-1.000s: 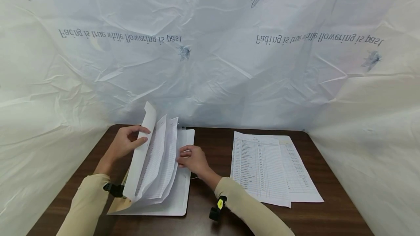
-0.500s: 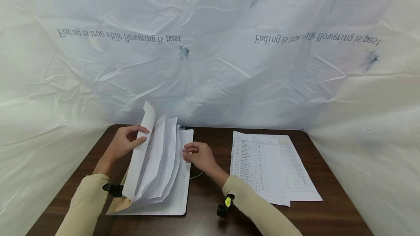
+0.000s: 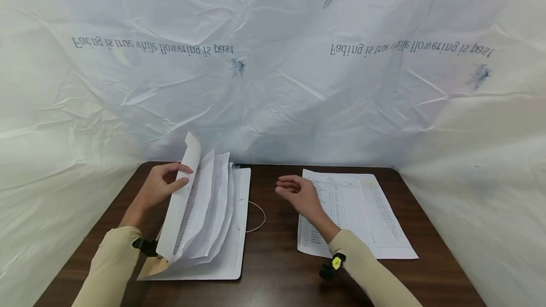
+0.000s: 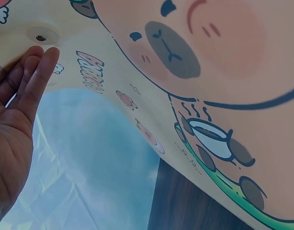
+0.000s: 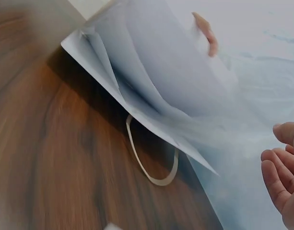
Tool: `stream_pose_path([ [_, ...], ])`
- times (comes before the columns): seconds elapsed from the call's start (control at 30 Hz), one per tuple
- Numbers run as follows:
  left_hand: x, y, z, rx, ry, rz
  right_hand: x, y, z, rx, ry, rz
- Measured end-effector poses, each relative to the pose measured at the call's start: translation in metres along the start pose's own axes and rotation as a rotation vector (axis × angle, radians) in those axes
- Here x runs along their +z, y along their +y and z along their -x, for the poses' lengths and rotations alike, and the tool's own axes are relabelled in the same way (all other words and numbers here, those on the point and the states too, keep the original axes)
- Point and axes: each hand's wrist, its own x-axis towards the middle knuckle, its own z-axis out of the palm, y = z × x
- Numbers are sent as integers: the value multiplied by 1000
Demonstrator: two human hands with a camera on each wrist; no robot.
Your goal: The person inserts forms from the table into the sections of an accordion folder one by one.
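In the head view my left hand point(image 3: 159, 186) grips the raised cover of a folder point(image 3: 232, 255) on the left of the table, thumb and fingers at its edge. The left wrist view shows that cover's cartoon outer face point(image 4: 238, 57). Several sheets of printed paper point(image 3: 219, 217) stand fanned inside the folder, leaning right of the cover. My right hand point(image 3: 304, 198) hangs in the air, fingers loosely bent, apart from the folder and near the left edge of the loose printed sheets point(image 3: 392, 236). Nothing shows between its fingers in the right wrist view.
A pale elastic loop point(image 5: 158, 182) sticks out from the folder's right edge onto the dark wooden table point(image 3: 273, 269). White plastic sheeting point(image 3: 277, 108) with printed words hangs behind the table and along both sides.
My right hand has left the edge of the papers in the folder and moved right to the loose sheets. My left hand keeps its grip on the raised cover.
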Motion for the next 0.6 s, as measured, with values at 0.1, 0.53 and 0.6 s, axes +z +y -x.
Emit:
stream_pose_path([
  [0.1,1,-2,0,8,2,19,-23,4,6,7,39,57],
  [0.53,2,-2,0,5,7,-2,-105,34,34,84,232,361],
  [0.6,2,-2,0,3,8,-1,-114,39,39,106,253,402],
])
